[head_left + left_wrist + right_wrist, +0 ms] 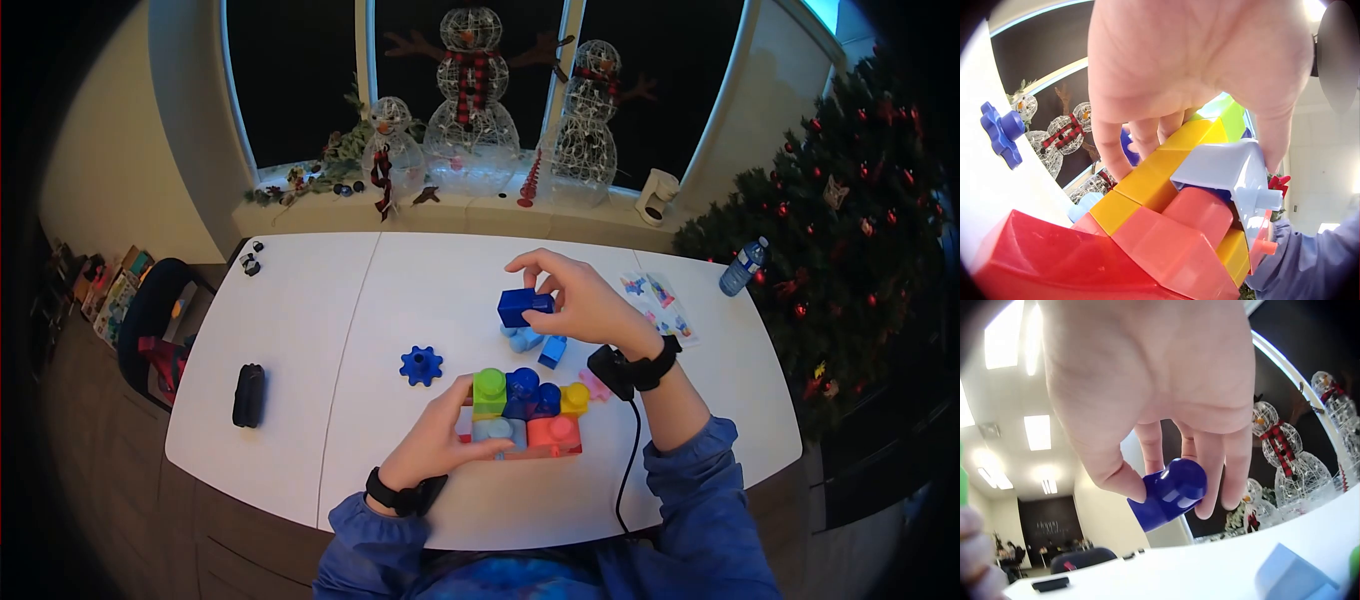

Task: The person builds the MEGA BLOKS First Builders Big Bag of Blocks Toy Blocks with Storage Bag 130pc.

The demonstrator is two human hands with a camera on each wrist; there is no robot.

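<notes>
My left hand grips the left side of a cluster of toy building blocks, its thumb along the near face. Lime green, dark blue, yellow, pale blue and coral blocks make up this cluster; orange and red ones also show in the left wrist view. Above and beyond it, my right hand pinches a dark blue block with a rounded knob between thumb and fingers, raised over the table. Light blue blocks lie just under that hand.
A dark blue gear-shaped piece lies left of the cluster, a pink one to the right. On the white table are a black case, printed sheets and a water bottle. A black cable hangs from the right wrist.
</notes>
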